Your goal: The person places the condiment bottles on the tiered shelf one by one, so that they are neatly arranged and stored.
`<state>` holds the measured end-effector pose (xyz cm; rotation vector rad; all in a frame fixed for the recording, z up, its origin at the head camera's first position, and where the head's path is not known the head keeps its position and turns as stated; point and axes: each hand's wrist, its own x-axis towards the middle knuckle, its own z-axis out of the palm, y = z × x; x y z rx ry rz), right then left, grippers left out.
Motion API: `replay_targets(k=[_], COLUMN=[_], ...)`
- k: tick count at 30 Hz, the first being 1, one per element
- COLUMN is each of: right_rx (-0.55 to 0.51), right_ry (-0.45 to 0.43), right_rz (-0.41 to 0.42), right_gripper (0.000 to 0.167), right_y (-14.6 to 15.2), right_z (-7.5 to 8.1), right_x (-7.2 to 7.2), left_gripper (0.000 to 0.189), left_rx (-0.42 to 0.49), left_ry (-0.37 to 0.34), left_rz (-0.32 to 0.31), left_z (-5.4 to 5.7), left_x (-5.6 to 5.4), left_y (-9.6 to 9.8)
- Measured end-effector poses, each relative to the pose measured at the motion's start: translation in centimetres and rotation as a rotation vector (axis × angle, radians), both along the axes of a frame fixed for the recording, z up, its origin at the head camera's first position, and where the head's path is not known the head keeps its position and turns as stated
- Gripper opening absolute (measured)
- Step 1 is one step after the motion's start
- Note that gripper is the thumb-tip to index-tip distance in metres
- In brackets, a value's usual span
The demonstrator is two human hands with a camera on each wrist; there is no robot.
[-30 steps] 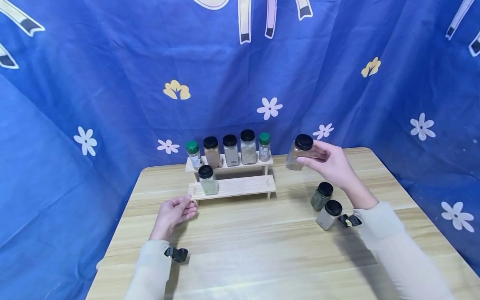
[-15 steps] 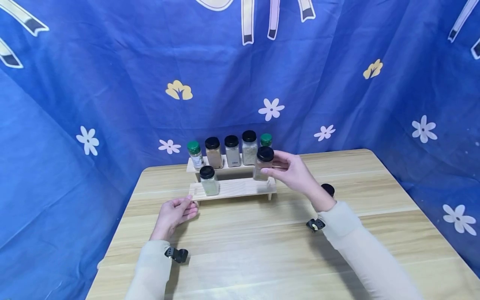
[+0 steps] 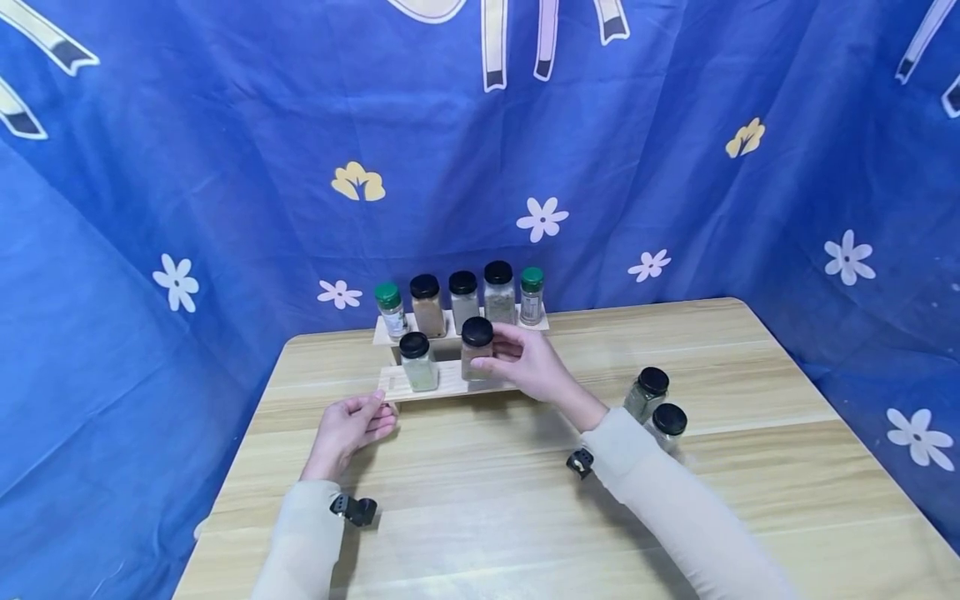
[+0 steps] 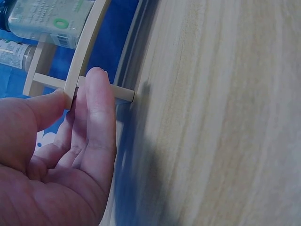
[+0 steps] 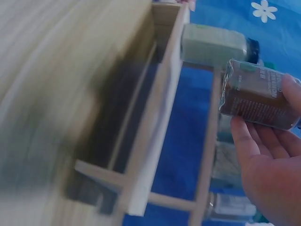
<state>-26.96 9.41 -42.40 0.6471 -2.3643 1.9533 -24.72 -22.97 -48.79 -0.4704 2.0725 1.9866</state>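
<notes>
My right hand (image 3: 536, 365) grips a square spice jar (image 3: 476, 360) with a black lid and brown contents, thumb on one side and fingers on the other. In the right wrist view the jar's base is apart from the lower shelf of the two-step wooden rack (image 5: 157, 113). At the rack's left end my left hand (image 3: 348, 429) pinches the corner of the lower shelf (image 4: 77, 61) between thumb and fingers. A black-lidded jar with pale green contents (image 3: 421, 375) stands near that end of the same shelf.
Along the upper shelf stand green-capped jars (image 3: 392, 318) (image 3: 532, 305) at both ends, with black-lidded jars (image 3: 428, 313) between them. Two more black-lidded jars (image 3: 647, 397) (image 3: 668, 422) stand on the table (image 3: 480, 517) by my right forearm. A blue curtain (image 3: 450, 150) hangs behind.
My right hand has carried the brown spice jar leftward from right of the rack to over the middle of the lower shelf. The left hand stays at the shelf's corner.
</notes>
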Motion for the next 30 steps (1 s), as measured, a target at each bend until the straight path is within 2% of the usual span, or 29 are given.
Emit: replay_targets(k=[9,14,19,30], right_rx=[0.021,0.026,0.037,0.07], right_ry=[-0.061,-0.041,-0.06,-0.058], right_rz=[-0.002,-0.007,-0.007,-0.029], right_gripper=[0.056,0.056,0.057,0.06], right_y=[-1.8,-2.4,-2.9,-4.1], right_z=[-1.5,-2.1,-2.8,-3.1], right_x=[-0.2,-0.6,-1.1,-1.7], left_gripper=[0.043,0.043,0.044,0.041], left_rx=[0.007,0.006,0.006,0.005], left_ry=[0.007,0.004,0.004,0.019], left_rz=[0.0,0.015,0.016,0.018], left_z=[0.2,0.2,0.1,0.2], left_x=[0.4,0.4,0.4,0.4], left_y=[0.1,0.1,0.2,0.2])
